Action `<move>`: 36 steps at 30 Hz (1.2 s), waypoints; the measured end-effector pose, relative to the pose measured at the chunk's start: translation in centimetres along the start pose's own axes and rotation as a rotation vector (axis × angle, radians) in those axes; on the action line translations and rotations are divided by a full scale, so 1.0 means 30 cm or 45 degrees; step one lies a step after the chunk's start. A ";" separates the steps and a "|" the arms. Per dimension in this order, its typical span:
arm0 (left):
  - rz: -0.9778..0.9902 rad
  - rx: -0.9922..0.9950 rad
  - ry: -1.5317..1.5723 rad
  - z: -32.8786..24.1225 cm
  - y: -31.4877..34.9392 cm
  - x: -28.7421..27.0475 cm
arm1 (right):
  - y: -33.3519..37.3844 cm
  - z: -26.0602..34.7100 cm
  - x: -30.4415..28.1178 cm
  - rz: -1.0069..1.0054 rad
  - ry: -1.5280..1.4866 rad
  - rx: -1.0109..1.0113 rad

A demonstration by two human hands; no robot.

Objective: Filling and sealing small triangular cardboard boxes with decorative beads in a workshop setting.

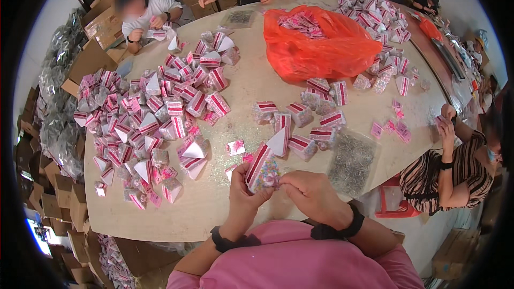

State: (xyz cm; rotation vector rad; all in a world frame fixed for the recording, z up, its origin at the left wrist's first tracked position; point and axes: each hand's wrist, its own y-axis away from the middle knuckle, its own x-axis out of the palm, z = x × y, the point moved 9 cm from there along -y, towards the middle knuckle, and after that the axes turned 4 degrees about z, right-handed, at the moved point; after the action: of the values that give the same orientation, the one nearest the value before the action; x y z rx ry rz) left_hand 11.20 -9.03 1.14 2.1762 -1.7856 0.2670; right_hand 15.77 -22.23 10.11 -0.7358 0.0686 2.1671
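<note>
My left hand (pixel 242 188) is wrapped round a toy cake slice (pixel 262 167), a wedge with white and dark pink layers and a side of coloured sprinkles. My right hand (pixel 313 192) pinches at the wedge's lower right corner. Whatever lies between those fingertips is too small to make out. Just beyond the wedge, several more cake slices (pixel 302 145) lie loosely together on the table. A flat tray of small metal pieces (pixel 350 163) sits to the right of them. Small pink printed cards (pixel 235 147) lie ahead of my left hand.
A large heap of cake slices (pixel 155 101) covers the table's left. An orange plastic bag (pixel 316 48) holding pink cards stands at the far middle, with another heap (pixel 369 13) behind it. People sit round the table (pixel 160 227). A red stool (pixel 393 203) is at the right.
</note>
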 end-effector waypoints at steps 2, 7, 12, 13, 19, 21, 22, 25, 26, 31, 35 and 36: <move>0.009 0.009 -0.030 -0.005 -0.003 0.003 | 0.001 0.001 0.001 -0.033 0.040 -0.049; 0.020 0.062 -0.089 -0.020 -0.007 0.000 | -0.009 -0.002 0.009 0.007 0.078 0.009; 0.029 0.079 -0.119 -0.014 -0.013 -0.004 | -0.011 -0.001 0.014 0.014 0.137 -0.006; 0.030 0.079 -0.134 -0.016 -0.014 -0.002 | -0.012 -0.003 0.018 0.026 0.156 -0.005; 0.018 0.092 -0.204 -0.035 -0.018 0.009 | -0.011 0.005 0.026 0.010 0.282 -0.039; -0.006 0.094 -0.260 -0.041 -0.019 0.007 | -0.014 0.016 0.030 0.001 0.346 -0.065; -0.024 0.092 -0.294 -0.044 -0.019 0.006 | -0.016 0.021 0.032 -0.002 0.380 -0.081; -0.069 0.089 -0.376 -0.049 -0.020 0.004 | -0.020 0.029 0.040 -0.003 0.451 -0.124; -0.083 0.089 -0.401 -0.050 -0.021 0.002 | -0.021 0.031 0.043 -0.002 0.470 -0.138; -0.122 0.127 -0.539 -0.042 -0.026 -0.017 | -0.030 0.027 0.052 -0.002 0.499 -0.157; -0.155 0.119 -0.630 -0.048 -0.029 -0.017 | -0.037 0.005 0.066 0.004 0.521 -0.118; -0.157 0.128 -0.648 -0.046 -0.029 -0.022 | -0.038 -0.006 0.075 0.010 0.518 -0.114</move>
State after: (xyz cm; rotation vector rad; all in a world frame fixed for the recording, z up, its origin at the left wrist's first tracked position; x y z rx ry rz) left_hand 11.98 -7.78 2.11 2.5839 -1.9003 -0.2568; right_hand 15.59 -19.97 8.99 -1.2206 0.1862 2.0078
